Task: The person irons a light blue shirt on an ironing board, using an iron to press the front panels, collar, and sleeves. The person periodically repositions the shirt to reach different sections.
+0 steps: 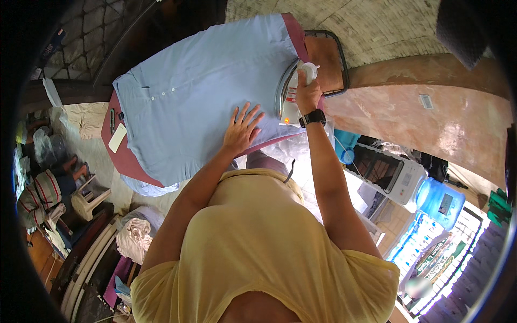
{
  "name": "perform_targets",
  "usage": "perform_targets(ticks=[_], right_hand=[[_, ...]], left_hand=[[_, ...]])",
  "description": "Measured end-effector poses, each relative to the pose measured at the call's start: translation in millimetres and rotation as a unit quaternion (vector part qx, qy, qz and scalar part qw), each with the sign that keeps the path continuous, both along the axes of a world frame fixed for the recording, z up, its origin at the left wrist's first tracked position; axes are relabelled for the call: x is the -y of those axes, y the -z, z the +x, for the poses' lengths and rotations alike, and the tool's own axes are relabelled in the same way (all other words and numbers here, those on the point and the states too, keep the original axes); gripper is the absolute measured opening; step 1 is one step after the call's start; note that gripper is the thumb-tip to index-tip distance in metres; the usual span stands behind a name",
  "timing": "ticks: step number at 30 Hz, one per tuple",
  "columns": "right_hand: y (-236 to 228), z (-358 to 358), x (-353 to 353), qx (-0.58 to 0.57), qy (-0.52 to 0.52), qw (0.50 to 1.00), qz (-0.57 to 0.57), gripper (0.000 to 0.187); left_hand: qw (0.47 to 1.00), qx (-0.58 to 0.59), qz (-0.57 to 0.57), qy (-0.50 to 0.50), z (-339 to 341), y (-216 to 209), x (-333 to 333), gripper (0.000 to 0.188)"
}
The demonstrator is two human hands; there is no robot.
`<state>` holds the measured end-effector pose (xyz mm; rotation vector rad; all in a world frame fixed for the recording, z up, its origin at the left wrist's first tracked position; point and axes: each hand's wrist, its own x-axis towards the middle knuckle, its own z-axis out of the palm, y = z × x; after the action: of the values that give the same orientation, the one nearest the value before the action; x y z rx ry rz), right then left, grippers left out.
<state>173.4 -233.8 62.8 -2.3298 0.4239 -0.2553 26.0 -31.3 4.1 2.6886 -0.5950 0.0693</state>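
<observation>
Right hand [308,97] clamps electric iron [291,95] near the ironing board [130,162]'s right end; left hand [243,128], fingers apart, touches the blue button-up shirt [199,102].

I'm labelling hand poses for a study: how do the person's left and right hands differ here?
The left hand rests palm-down, fingers spread, on the light blue shirt; the right hand is closed on the handle of the white iron. The left hand has nothing at its wrist, while the right hand has a black watch. Both hands are ungloved.
</observation>
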Motion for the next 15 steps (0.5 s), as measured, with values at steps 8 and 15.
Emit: perform_targets(ticks=[8,15], right_hand=[[12,19,14,-0.014,0.013,0.999,-0.05,0.058],[13,-21,97,-0.101,-0.202,0.973,-0.043,0.065]], left_hand=[[1.0,-0.003,0.008,0.002,1,-1,1,0.054],[1.0,0.009,0.012,0.0,1,1,1,0.055]])
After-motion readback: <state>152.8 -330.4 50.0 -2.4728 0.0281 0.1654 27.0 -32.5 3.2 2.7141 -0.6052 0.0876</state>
